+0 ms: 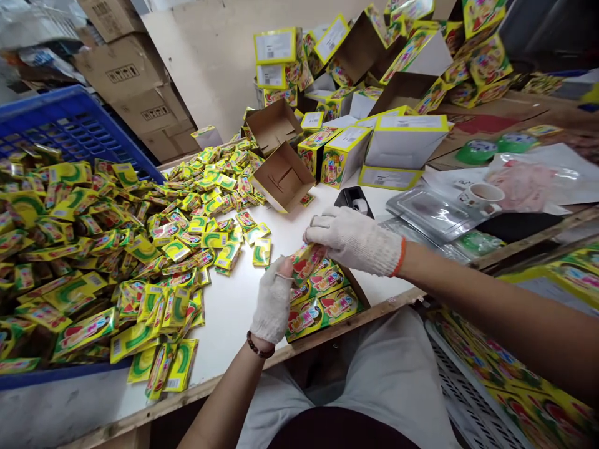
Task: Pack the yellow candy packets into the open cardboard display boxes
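Note:
A small yellow candy packet (307,260) with fruit print is pinched between my two hands, tilted above an open box (359,288). My left hand (272,305), in a white knit glove with bare fingertips, grips its left end. My right hand (354,242), gloved in white with an orange cuff, closes over its upper right end, and its fingers partly hide the packet. Inside the box, printed packets (325,310) lie flat in rows. The box sits at the table's front edge, just above my lap.
Loose packets (178,249) heap across the white table (219,330) on the left, spilling from a blue crate (79,131). Open cartons (283,178) and yellow boxes (344,156) pile up behind. A cup (480,198) and clear plastic trays (433,212) lie right. Filled boxes (528,399) stand below right.

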Motion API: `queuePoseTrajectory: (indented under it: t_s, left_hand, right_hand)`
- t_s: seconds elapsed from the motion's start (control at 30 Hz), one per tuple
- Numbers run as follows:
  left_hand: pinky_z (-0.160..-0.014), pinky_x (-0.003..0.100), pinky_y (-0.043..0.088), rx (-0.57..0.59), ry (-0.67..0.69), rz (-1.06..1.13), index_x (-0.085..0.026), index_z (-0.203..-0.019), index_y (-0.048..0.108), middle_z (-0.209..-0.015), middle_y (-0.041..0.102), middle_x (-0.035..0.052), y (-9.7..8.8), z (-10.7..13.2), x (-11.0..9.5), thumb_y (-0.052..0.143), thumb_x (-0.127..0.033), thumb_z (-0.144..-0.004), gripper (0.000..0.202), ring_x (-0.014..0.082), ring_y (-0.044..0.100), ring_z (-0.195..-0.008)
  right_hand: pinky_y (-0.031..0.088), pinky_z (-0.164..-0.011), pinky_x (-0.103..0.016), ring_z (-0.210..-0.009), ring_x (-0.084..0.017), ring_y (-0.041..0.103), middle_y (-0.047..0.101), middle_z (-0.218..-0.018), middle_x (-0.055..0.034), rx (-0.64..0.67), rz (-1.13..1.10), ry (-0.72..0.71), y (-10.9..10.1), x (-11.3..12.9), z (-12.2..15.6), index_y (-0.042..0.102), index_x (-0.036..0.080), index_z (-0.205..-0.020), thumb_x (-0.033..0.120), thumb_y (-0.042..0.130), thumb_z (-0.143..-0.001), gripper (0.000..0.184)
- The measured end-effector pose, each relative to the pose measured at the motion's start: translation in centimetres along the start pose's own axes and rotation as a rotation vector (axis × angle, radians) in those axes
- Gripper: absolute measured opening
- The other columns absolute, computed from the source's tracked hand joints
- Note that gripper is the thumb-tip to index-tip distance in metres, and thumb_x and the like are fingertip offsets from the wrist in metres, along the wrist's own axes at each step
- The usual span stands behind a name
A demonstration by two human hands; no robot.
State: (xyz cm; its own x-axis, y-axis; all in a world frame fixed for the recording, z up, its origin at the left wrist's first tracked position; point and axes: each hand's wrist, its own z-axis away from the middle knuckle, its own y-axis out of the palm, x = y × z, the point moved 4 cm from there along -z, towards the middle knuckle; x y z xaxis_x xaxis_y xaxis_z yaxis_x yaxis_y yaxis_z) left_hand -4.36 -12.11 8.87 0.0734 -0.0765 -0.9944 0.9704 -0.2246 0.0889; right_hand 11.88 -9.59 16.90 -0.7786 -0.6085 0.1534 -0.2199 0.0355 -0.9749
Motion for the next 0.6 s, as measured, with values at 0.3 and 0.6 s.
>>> queuePoseTrajectory:
  t_s: [0.3,0.6]
  left_hand:
    - [-0.115,0.063,0.028,0.001,0.4,-1.169,-0.008,-0.132,0.056,-0.143,0.052,0.0263,0.4,0.0,3.6,0.056,-0.046,-0.089,0.057,0.0412,0.043,-0.138]
    - [-0.117,0.064,0.024,0.035,0.434,-1.362,-0.01,-0.137,0.054,-0.145,0.05,0.0258,0.4,0.6,5.3,0.058,-0.043,-0.089,0.059,0.0418,0.042,-0.139]
  right_hand:
    - [0.041,-0.078,-0.026,-0.1,-0.021,0.063,0.07,-0.113,-0.0092,0.437,-0.021,0.351,6.5,-6.0,-0.2,0.068,0.018,-0.105,0.017,0.058,-0.085,0.023]
    - [0.044,-0.074,-0.034,-0.105,-0.032,0.063,0.068,-0.114,-0.0165,0.581,0.236,0.257,8.0,-5.1,-1.4,0.074,0.019,-0.11,0.026,0.066,-0.082,0.03]
